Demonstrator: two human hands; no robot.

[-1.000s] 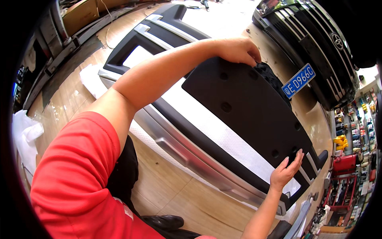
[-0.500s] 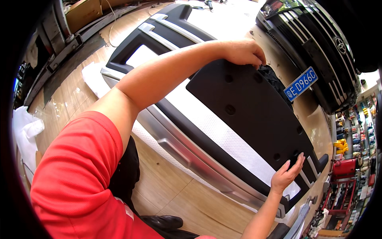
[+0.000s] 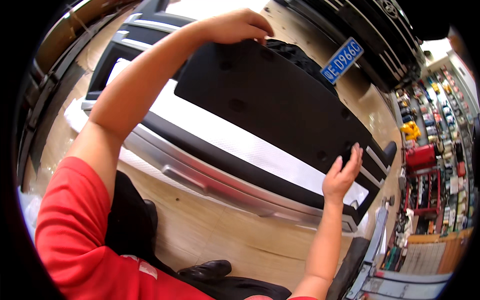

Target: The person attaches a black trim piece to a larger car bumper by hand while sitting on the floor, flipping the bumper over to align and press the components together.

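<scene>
A flat black panel [image 3: 280,115] with several round dark recesses lies tilted over a large black-and-silver vehicle bumper [image 3: 200,180]. My left hand [image 3: 240,26] reaches across to the panel's far corner, its fingers curled down on the edge; the fingertips are partly hidden. At the panel's near right end is my right hand [image 3: 342,175], palm toward the panel and fingers stretched out beside one recess. Whether it touches the panel I cannot tell. White textured wrap [image 3: 230,140] shows between panel and bumper. Crumpled black material [image 3: 295,52] pokes out behind the panel's far edge.
A black vehicle front [image 3: 345,22] with a blue licence plate [image 3: 341,60] stands beyond the bumper. To the right are a red toolbox [image 3: 420,157], a red rack [image 3: 425,192] and shelves of small goods [image 3: 442,105]. My black shoe [image 3: 207,270] rests on the wood-look floor [image 3: 185,235].
My view has shifted, so the bumper, panel and vehicle appear further up and left. Both hands keep nearly the same places on or beside the panel.
</scene>
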